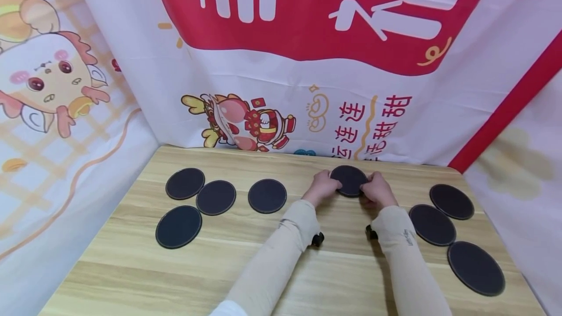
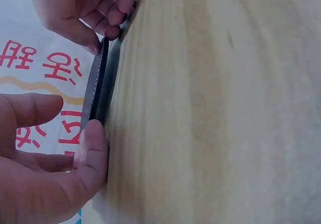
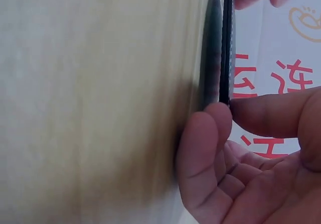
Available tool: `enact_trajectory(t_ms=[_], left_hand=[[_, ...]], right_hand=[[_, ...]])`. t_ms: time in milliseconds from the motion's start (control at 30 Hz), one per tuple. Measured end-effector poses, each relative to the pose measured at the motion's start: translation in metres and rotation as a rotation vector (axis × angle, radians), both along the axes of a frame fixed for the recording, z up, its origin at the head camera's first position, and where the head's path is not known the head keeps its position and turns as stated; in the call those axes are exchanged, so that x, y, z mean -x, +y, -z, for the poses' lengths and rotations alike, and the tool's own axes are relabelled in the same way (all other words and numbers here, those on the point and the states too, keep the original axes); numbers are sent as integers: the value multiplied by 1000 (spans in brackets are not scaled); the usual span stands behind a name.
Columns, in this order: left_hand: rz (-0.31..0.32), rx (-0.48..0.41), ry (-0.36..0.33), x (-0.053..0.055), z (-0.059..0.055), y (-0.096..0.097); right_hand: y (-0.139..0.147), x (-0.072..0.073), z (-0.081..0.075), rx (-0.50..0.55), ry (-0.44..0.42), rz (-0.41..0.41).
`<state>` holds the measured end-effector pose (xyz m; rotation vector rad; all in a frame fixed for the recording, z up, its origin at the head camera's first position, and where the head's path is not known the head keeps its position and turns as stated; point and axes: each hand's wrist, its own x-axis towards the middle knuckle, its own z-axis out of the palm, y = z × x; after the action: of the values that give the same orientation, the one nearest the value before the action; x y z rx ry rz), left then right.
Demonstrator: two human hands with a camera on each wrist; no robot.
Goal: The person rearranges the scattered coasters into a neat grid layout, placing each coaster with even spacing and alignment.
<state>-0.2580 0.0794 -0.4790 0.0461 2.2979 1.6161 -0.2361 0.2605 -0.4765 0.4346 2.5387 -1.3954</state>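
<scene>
While the right hand (image 1: 377, 189) pinches one rim of the dark disc (image 1: 349, 180), the left hand (image 1: 321, 187) just touches the opposite side.
Opposed contact probably serves to hold a thin, flat part level. Right thumb on top, fingers underneath; left thumb looks clear of the rim, one fingertip against it. Disc sits between both sets of fingers, near the back of the table (image 1: 342, 272); lone disc (image 1: 267, 196) lies apart, leftward.

left hand (image 1: 321, 188); right hand (image 1: 379, 190); black disc (image 1: 349, 179) held between; seven more discs (image 1: 267, 196) on tabletop (image 1: 131, 277)
</scene>
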Motion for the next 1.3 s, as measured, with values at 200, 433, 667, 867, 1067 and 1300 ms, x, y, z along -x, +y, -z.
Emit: enact_trajectory(t_ms=[200, 433, 667, 867, 1067, 1300], left_hand=[[-48, -80, -15, 2, 3, -4], [-72, -167, -10, 5, 8, -10], [-40, -291, -40, 3, 9, -19], [-18, -313, -41, 0, 6, -27], [9, -334, -23, -4, 3, -35], [39, -342, -14, -8, 2, -47]], right_hand=[[-5, -5, 1, 114, 8, 6], [-9, -9, -1, 263, 2, 23], [-12, -15, -4, 360, 5, 15], [-14, -20, -9, 425, 16, -28], [-20, -25, -13, 476, 40, -51], [-29, -29, -13, 525, 34, -82]])
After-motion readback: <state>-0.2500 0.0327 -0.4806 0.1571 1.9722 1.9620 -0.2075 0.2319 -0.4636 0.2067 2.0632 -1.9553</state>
